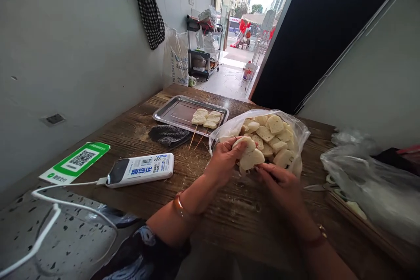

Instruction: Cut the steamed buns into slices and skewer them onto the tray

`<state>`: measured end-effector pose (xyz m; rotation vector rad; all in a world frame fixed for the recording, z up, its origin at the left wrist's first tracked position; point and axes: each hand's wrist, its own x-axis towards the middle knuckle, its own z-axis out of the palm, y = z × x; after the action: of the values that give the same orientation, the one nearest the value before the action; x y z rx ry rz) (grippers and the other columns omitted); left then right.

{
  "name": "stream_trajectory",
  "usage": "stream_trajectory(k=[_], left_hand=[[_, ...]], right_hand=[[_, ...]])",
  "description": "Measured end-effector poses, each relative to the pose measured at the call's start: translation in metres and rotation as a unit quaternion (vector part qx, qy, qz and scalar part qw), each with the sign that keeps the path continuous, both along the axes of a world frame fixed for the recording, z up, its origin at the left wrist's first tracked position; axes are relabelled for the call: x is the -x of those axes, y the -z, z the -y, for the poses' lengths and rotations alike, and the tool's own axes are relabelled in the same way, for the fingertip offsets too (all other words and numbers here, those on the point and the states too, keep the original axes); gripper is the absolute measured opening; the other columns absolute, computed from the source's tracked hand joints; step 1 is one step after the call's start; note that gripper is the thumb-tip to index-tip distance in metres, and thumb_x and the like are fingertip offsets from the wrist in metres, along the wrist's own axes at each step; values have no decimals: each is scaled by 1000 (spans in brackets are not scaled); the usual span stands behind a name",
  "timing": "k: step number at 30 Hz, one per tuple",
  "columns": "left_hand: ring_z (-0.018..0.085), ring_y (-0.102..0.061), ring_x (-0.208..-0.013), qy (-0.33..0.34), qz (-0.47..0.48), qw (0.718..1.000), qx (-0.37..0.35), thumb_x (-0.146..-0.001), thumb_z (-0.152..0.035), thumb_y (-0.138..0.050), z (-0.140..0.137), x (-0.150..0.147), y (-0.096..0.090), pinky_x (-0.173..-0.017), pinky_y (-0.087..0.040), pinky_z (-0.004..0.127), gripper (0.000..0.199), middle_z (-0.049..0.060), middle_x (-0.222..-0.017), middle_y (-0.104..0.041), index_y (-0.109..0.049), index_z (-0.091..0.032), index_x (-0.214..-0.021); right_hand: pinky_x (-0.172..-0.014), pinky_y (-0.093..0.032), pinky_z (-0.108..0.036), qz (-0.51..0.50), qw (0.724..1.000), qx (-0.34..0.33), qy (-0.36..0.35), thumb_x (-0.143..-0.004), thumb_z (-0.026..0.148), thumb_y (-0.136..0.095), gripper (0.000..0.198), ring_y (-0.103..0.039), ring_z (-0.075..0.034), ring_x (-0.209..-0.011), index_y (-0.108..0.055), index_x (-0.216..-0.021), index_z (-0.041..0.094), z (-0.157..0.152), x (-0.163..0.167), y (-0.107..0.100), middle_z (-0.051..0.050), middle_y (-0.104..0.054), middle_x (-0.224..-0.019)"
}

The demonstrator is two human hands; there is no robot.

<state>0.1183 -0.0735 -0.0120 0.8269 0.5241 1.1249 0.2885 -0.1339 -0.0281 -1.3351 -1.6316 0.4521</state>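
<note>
My left hand [225, 159] is closed around a few pale, flat food slices [253, 159], held in front of an open clear plastic bag [300, 127]. Fingers of my right hand [280, 183] are pinched together at the lower edge of the held slices; what they grip is hidden. Many similar white slices [275, 124], some with dark specks, fill the bag. Left of it, a metal tray [173, 109] carries two skewers of slices [206, 118], their wooden sticks [193, 136] jutting over the tray's near rim.
A dark cloth [169, 134] lies by the tray. Nearer left are a white device [141, 169] with a cable and a green QR-code card [77, 162]. At right, a knife-like blade [314, 187] and plastic bags [377, 179] lie on the wooden table [226, 223].
</note>
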Motion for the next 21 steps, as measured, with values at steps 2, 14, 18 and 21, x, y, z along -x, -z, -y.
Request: stream_trajectory(k=[2, 14, 18, 21], left_hand=[[15, -67, -69, 10, -15, 1000, -4, -78, -50, -81, 2, -2, 2, -63, -52, 24, 44, 10, -91, -78, -78, -11, -100], [26, -73, -101, 3, 58, 998, 10, -89, -62, -63, -1, 8, -10, -90, -55, 38, 66, 18, -125, -70, -51, -16, -136], [22, -74, -86, -18, 16, 1000, 0, -86, -60, -67, -3, 8, -7, -80, -56, 33, 59, 15, -111, -75, -60, -15, -124], [16, -70, -73, -68, -33, 997, -10, -81, -56, -75, -7, 8, -1, -71, -53, 27, 51, 10, -96, -75, -67, -13, -109]], right_hand=[[-66, -58, -33, -20, 1000, 0, -10, -88, 34, -65, 20, -68, -20, -61, -81, -85, 22, -1, 1, 0, -1, -73, -64], [-48, -35, -21, -425, 888, 154, -83, -78, 47, -83, 32, -35, -6, -46, -68, -73, 19, -2, -15, 4, 7, -47, -50], [-49, -35, -20, -462, 864, 176, -102, -77, 44, -85, 34, -30, -5, -46, -64, -68, 18, -1, -13, 3, 8, -41, -49], [-49, -34, -19, -462, 863, 181, -100, -76, 43, -86, 34, -30, -5, -46, -64, -68, 18, -2, -14, 5, 9, -40, -49]])
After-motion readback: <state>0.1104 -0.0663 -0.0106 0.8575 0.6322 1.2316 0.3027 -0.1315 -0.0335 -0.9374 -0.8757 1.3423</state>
